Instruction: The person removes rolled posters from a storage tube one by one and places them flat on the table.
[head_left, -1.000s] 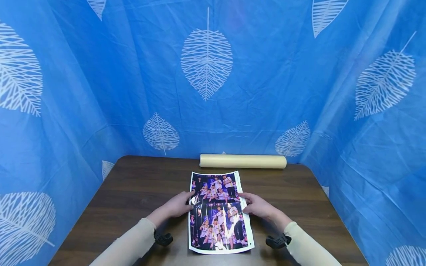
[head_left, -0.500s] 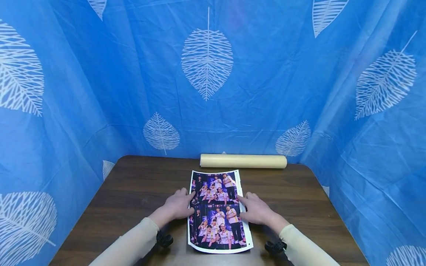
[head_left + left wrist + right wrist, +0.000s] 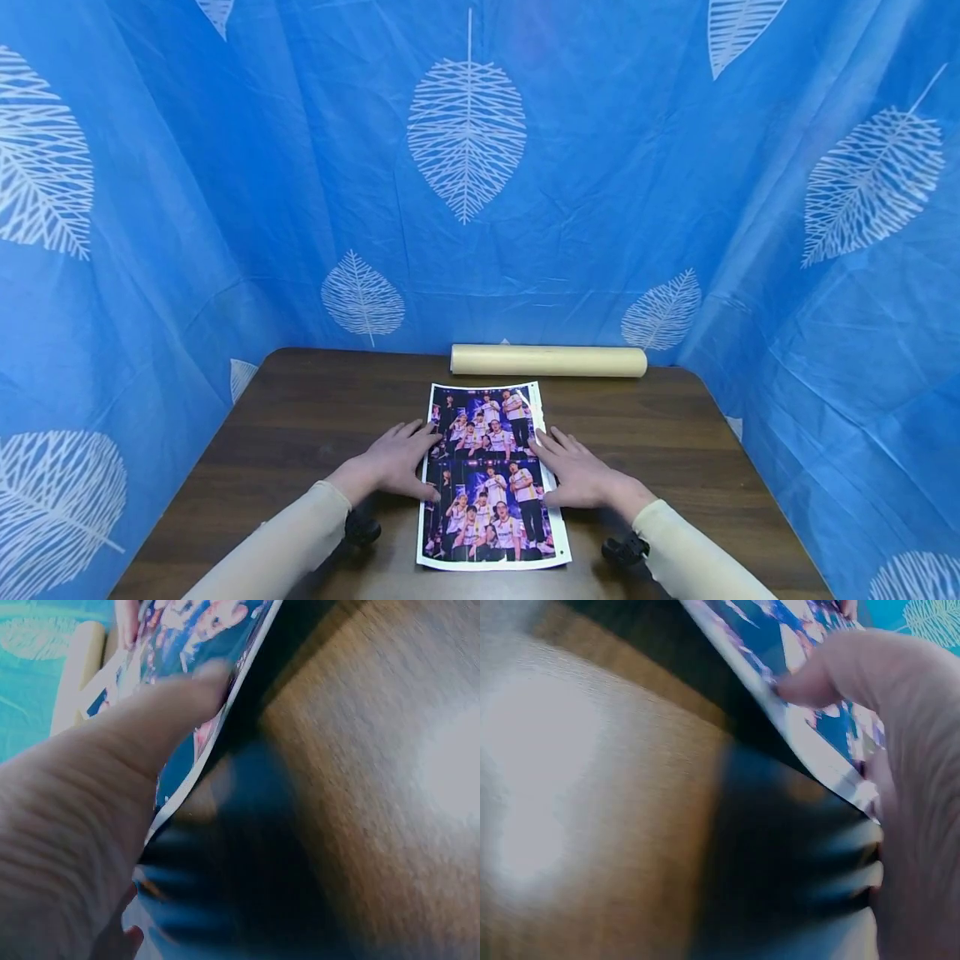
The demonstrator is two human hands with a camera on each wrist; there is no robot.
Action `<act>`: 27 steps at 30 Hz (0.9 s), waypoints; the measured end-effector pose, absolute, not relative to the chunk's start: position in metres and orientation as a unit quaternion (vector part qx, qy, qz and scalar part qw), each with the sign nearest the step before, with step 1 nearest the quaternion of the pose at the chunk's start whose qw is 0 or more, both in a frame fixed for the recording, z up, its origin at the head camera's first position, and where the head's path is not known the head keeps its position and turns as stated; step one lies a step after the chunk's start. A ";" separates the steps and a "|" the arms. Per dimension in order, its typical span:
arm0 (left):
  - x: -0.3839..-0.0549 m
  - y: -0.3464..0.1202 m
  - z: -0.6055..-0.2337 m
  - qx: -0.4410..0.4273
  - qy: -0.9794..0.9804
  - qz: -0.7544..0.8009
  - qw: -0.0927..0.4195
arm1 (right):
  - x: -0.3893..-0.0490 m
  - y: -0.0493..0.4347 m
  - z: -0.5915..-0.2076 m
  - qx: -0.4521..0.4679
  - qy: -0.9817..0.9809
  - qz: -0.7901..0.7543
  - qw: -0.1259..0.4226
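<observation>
Since nothing is gripped, I'd go for light, even pressure here. Photo sheet point(image 3: 491, 477) is on the desk point(image 3: 315, 404), pale roll point(image 3: 548, 361) just beyond its far edge. Left hand point(image 3: 396, 460) rests at the sheet's left border, right hand point(image 3: 579, 473) at its right; visible fingers point(image 3: 423, 442) spread, released. Best to press both borders equally so it doesn't skew or crease.

Head view gives the whole print and all corners. Wrist views add left thumb point(image 3: 169, 705) and right thumb point(image 3: 811, 684) atop the sheet, dark shadow along its edges; maybe not fully flat.
</observation>
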State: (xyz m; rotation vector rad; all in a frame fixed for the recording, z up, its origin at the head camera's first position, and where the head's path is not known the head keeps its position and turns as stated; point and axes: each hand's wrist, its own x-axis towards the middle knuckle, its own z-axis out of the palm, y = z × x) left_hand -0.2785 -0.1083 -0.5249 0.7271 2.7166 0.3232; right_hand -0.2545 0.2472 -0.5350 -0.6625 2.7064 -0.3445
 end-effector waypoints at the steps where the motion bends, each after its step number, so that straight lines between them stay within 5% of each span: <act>1: -0.278 -0.109 -0.524 0.255 0.947 0.105 0.166 | -0.255 0.248 -0.534 -0.234 0.949 -0.122 0.174; 9: -0.277 -0.107 -0.522 0.270 0.942 0.033 0.197 | -0.259 0.253 -0.522 -0.234 0.939 -0.115 0.223; 27: -0.269 -0.058 -0.523 0.287 0.943 -0.025 0.166 | -0.250 0.289 -0.511 -0.200 0.950 -0.071 0.230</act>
